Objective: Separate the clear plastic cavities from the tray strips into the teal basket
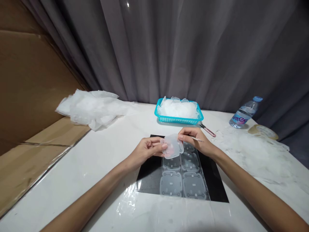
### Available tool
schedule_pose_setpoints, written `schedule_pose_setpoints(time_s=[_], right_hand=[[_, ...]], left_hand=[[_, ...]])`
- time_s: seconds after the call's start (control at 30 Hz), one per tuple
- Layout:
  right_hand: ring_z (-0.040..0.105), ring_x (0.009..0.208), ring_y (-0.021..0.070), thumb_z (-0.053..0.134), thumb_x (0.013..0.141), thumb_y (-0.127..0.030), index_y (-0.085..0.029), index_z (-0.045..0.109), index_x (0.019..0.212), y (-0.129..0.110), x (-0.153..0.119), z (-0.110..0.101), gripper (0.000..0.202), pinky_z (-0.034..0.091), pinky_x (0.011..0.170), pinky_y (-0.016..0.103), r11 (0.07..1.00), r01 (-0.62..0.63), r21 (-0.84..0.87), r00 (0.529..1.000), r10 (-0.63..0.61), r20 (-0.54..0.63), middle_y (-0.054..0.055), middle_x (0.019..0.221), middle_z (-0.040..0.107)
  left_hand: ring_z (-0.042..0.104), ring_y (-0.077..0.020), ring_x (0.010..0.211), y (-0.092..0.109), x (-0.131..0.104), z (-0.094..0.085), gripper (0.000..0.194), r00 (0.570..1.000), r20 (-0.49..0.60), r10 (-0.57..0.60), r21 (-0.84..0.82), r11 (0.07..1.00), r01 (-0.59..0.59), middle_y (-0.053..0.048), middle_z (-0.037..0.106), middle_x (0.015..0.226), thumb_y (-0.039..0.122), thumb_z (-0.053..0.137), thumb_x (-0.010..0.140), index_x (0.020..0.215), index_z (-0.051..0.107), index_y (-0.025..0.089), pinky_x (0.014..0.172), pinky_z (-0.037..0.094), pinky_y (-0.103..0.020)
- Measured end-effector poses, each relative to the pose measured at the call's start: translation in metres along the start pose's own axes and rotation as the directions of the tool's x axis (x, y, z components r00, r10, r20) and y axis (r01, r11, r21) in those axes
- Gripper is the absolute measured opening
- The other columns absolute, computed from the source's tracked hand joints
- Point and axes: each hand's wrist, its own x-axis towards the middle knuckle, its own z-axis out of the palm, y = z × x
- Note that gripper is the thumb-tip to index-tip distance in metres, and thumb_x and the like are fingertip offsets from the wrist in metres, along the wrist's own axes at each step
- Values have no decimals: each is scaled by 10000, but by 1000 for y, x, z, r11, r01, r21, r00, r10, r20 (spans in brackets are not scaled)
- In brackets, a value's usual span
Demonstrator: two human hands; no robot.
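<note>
the left hand pinches a frosted piece with thumb and fingers closed; the right hand nips its two o'clock corner, a thin stick between its fingers. the piece hangs over the mat; from it, basket at twelve, bottle at two.

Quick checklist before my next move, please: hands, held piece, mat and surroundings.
1. Left hand on the translucent piece: ok, pinching its left edge.
2. Right hand free of other items: not ok, a slim pale strip juts from it.
3. Clear sheet fully on the black mat: not ok, it runs past the near edge.
4. Blade of the pink-handled cutter retracted: cannot tell.
5. Water bottle capped: ok.
</note>
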Motion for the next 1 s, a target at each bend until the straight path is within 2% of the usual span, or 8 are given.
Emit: schedule_pose_setpoints(time_s=[0.33,0.47,0.57,0.63,0.7,0.83,0.9,1.0], right_hand=[[527,619,151,262,1072,-648,-169,702,842,12,5,-4,689,426,629,287,978,56,-203,988,-83,-128,38,691,663],[638,745,183,211,1101,-574,-198,645,817,35,9,-18,642,422,709,291,783,-39,-620,972,-114,-205,56,795,706],[653,778,220,319,1102,-477,-206,592,762,56,8,-22,514,361,695,306,685,-115,-719,962,-105,-254,84,804,709],[654,765,222,407,1088,-411,-210,576,775,68,7,-19,409,327,675,303,644,-113,-757,970,-92,-224,78,808,710],[658,769,214,465,1076,-375,-214,575,825,75,7,-16,317,309,668,295,613,-88,-785,981,-83,-175,63,842,717],[663,808,205,449,1094,-361,-218,562,906,79,8,-14,262,297,665,285,578,-67,-814,988,-73,-133,49,893,720],[662,806,205,445,1098,-361,-218,556,912,80,8,-14,260,298,664,286,567,-62,-821,990,-72,-124,48,891,718],[662,800,207,449,1098,-354,-218,551,907,82,9,-16,256,305,667,289,559,-48,-828,990,-81,-112,49,894,718]], left_hand=[[777,-198,832,-2,1,-4,343,998,-50,-24,-11,1000,23,-108,808,974,397,830,859,1074,790,132,827,636,-312],[789,-237,885,-6,3,-6,383,998,-52,-35,8,999,35,-126,810,1005,426,830,853,1093,763,135,864,639,-356],[790,-254,890,-14,11,-4,435,992,-129,3,73,997,7,-136,806,1015,488,814,843,1072,743,126,851,642,-366],[791,-263,853,-18,22,-6,487,931,-327,164,194,976,-104,-137,804,997,559,771,846,1053,720,120,830,644,-384],[787,-269,881,-15,40,-13,526,789,-498,360,362,913,-188,-144,794,1047,603,679,893,1108,681,123,858,632,-399],[698,-280,1176,13,88,-33,488,626,-534,568,578,786,-219,-146,729,1267,550,543,990,1270,607,155,1048,528,-404],[649,-283,1271,24,113,-39,452,617,-468,633,672,708,-217,-137,693,1349,490,484,1035,1348,585,180,1106,479,-409],[552,-321,1400,22,141,-39,451,677,-323,662,776,594,-212,-173,608,1473,424,545,1016,1388,575,171,1181,404,-458]])
